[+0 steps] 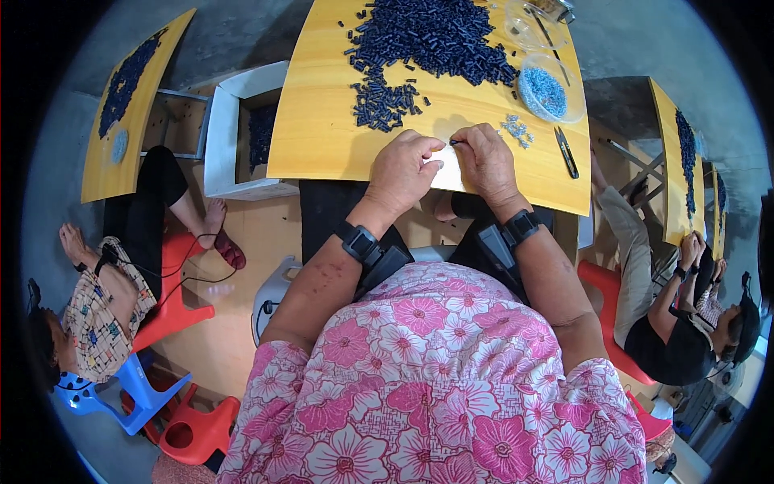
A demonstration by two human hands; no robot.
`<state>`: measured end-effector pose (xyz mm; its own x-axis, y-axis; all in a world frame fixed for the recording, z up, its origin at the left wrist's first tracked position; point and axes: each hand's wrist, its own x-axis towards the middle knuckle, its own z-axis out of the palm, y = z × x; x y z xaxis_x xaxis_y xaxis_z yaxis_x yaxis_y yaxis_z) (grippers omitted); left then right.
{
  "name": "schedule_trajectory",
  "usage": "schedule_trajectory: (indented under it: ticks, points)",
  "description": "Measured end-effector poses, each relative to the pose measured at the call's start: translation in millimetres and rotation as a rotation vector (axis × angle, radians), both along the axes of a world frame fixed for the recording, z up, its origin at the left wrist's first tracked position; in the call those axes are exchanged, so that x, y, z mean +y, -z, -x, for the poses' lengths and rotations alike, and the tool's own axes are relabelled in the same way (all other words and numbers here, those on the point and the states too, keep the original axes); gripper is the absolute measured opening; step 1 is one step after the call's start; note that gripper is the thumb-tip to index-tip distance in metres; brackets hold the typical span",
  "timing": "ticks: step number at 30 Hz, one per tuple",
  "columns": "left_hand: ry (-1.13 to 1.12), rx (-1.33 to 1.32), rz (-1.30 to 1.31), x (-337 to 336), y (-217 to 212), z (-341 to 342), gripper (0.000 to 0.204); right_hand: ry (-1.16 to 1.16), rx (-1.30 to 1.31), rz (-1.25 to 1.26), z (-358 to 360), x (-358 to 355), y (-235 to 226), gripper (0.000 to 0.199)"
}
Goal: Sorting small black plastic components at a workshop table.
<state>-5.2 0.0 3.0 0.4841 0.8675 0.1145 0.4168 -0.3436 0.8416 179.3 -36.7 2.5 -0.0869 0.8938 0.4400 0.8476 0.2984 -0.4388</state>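
Close together at the table's near edge, both hands are at work. My right hand (486, 164) pinches a small dark cylindrical piece (458, 143) between thumb and fingertips. My left hand (405, 168) is closed, its thumb and forefinger together just left of that piece; what they hold, if anything, is too small to make out. A bright white patch (448, 171) shows between the hands. Beyond them lies a big heap of small dark cylinders (427, 36), with a smaller cluster (385, 105) nearer my left hand. Tiny pale bits (517, 131) lie right of my right hand.
A clear round tub (543, 90) of small blue pieces stands on the yellow table (314, 121), with black-handled snips (567, 153) near its right edge. Left of the table is an open white box (222, 153). Two people sit at tables on either side, near red stools (193, 427).
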Motion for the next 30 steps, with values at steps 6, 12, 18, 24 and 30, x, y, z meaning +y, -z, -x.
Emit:
schedule_trajectory:
  ticks: [6, 12, 18, 24, 30]
  points:
    - [0.032, 0.067, -0.155, -1, 0, -3, 0.029, 0.058, 0.076, 0.094, -2, 1, 7, 0.011]
    - [0.045, 0.089, -0.155, -3, 1, -1, 0.029, 0.064, 0.063, 0.115, 0, 1, 4, 0.013]
    - [0.038, 0.075, -0.213, -5, 3, -2, 0.027, 0.009, -0.006, 0.163, 0, -2, -6, 0.021]
    - [0.03, 0.033, -0.15, -4, 4, 0, 0.024, 0.029, -0.037, 0.2, 1, -2, 3, 0.019]
    - [0.011, 0.008, -0.1, -5, 3, 1, 0.022, 0.063, 0.003, 0.2, 1, 0, 4, 0.013]
